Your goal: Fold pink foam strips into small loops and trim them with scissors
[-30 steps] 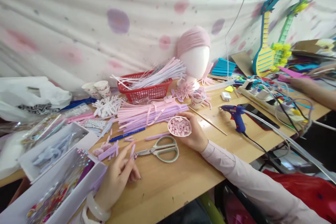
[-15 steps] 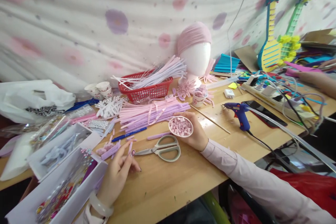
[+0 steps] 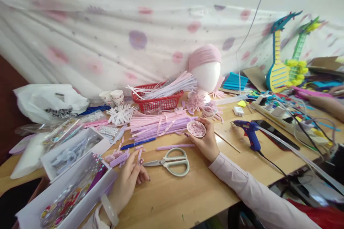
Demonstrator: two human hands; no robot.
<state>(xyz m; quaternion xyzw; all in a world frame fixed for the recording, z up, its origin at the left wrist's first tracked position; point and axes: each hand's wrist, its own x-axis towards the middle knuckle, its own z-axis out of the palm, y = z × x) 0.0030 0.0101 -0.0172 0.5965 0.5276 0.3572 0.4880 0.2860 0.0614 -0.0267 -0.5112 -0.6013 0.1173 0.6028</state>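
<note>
My right hand (image 3: 208,143) is closed around a small paper cup (image 3: 196,129) full of short pink pieces, its mouth tipped toward me. My left hand (image 3: 129,176) rests low over the front of the table, and a short lilac pipe cleaner piece (image 3: 139,154) is pinched between thumb and forefinger. Scissors (image 3: 177,162) with pale grey handles lie between the two hands, blades pointing left. Beside my left fingers are a small pile of cut lilac pieces (image 3: 120,159) and a blue pen (image 3: 138,144). A single lilac pipe cleaner (image 3: 174,146) lies behind the scissors.
Bundled pink and lilac pipe cleaners (image 3: 158,125) lie before a red basket (image 3: 158,104). A foam head (image 3: 206,77) stands behind. White boxes (image 3: 72,189) fill the left; a glue gun (image 3: 249,132), cables and power strip (image 3: 285,121) are right. Another person's arm (image 3: 326,104) reaches in.
The view has tilted upward. My right hand has carried the cup back and to the right, away from the scissors. My left hand keeps its pinch and has hardly moved on the table.
</note>
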